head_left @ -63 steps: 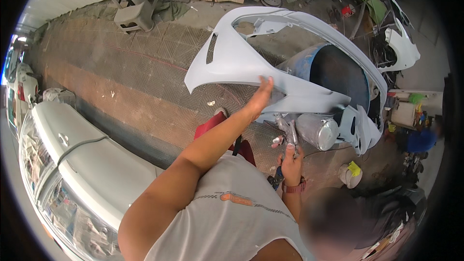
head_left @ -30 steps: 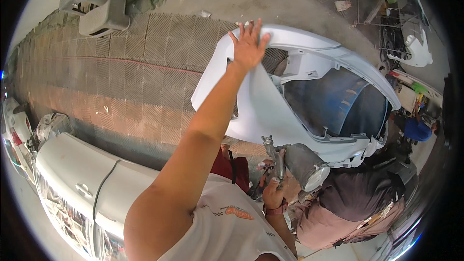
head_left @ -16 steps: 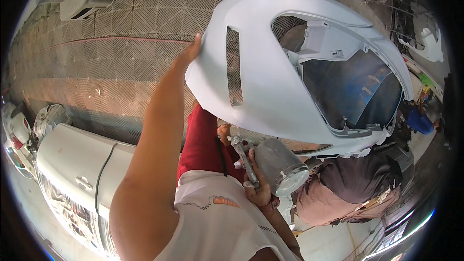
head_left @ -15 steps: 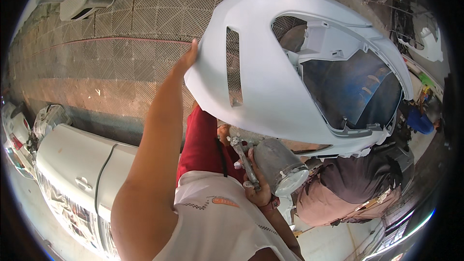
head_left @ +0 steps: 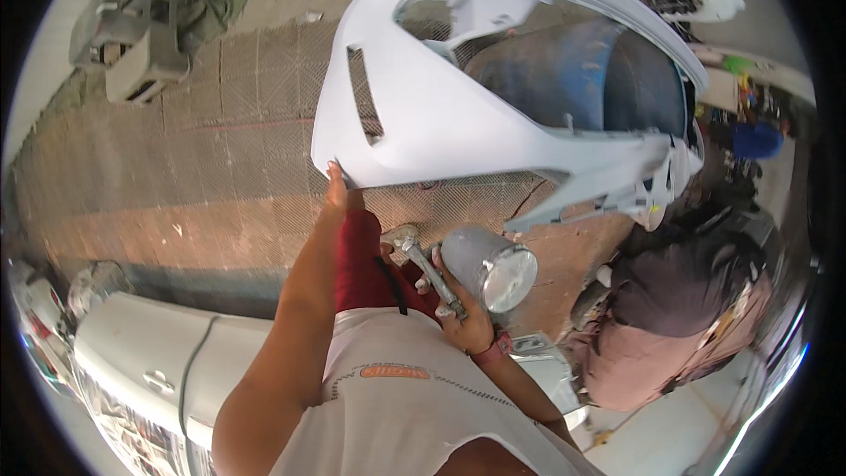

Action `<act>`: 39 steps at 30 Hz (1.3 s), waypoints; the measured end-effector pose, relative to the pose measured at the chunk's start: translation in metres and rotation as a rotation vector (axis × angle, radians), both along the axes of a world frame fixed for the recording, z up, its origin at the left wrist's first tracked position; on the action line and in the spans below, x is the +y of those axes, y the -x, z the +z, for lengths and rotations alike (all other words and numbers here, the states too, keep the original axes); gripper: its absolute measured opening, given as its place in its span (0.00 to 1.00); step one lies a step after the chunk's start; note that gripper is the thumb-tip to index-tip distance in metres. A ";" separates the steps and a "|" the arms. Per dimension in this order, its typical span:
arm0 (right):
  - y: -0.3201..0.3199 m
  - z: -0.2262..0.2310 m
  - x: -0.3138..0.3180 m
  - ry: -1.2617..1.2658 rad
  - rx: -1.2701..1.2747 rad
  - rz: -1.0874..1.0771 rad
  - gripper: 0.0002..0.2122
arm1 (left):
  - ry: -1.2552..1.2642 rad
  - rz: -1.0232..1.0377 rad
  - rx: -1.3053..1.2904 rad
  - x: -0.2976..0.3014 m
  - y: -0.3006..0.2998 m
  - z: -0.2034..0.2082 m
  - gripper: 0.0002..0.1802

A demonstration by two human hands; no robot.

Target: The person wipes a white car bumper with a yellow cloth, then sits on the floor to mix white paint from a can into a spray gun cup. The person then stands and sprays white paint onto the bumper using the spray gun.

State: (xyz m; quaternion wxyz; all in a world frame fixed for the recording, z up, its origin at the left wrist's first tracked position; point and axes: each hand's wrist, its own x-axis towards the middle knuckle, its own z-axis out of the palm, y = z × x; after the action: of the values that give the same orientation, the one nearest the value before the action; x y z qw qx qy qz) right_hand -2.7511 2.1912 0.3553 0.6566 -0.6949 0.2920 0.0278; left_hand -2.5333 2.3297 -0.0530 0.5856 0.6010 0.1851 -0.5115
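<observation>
A white car bumper cover (head_left: 423,115) spans the upper middle, with a narrow slot near its left end and a large opening on the right. My left hand (head_left: 336,183) grips the bumper's near left corner, its far fingers partly hidden. Low in front of my body, my right hand (head_left: 467,324) is wrapped round a grey, paint-stained spray gun (head_left: 432,275). The gun's wide metal cup (head_left: 487,264) tilts to the right, its pale end facing me. Behind the bumper's large opening stands a blue drum (head_left: 564,70).
Ridged mats (head_left: 203,159) cover the floor on the left. A white car (head_left: 145,348) stands at lower left, grey plastic stools (head_left: 145,57) at upper left. A brown and black covered bundle (head_left: 679,317) lies at right. Farther off is someone in blue (head_left: 756,139).
The bumper has turned and shifted away, showing more of the drum through its opening. My left hand is now at its near corner instead of its left side. My right hand keeps the spray gun.
</observation>
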 end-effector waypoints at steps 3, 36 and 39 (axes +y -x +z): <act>0.046 0.004 0.017 0.130 -0.041 -0.097 0.30 | 0.171 -0.013 0.060 -0.016 0.013 0.080 0.59; 0.228 0.040 0.057 0.219 -0.002 -0.906 0.35 | 0.675 -1.063 0.135 0.000 0.327 0.315 0.20; 0.224 0.033 0.058 0.235 -0.004 -0.889 0.35 | 0.606 -1.045 0.151 0.003 0.323 0.313 0.19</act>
State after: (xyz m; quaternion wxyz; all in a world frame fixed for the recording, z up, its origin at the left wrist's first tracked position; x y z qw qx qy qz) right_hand -2.9751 2.2489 0.3887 0.5221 -0.5721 0.5616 -0.2913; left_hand -2.8562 2.3326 0.2599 0.3873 0.3810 -0.2472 -0.8023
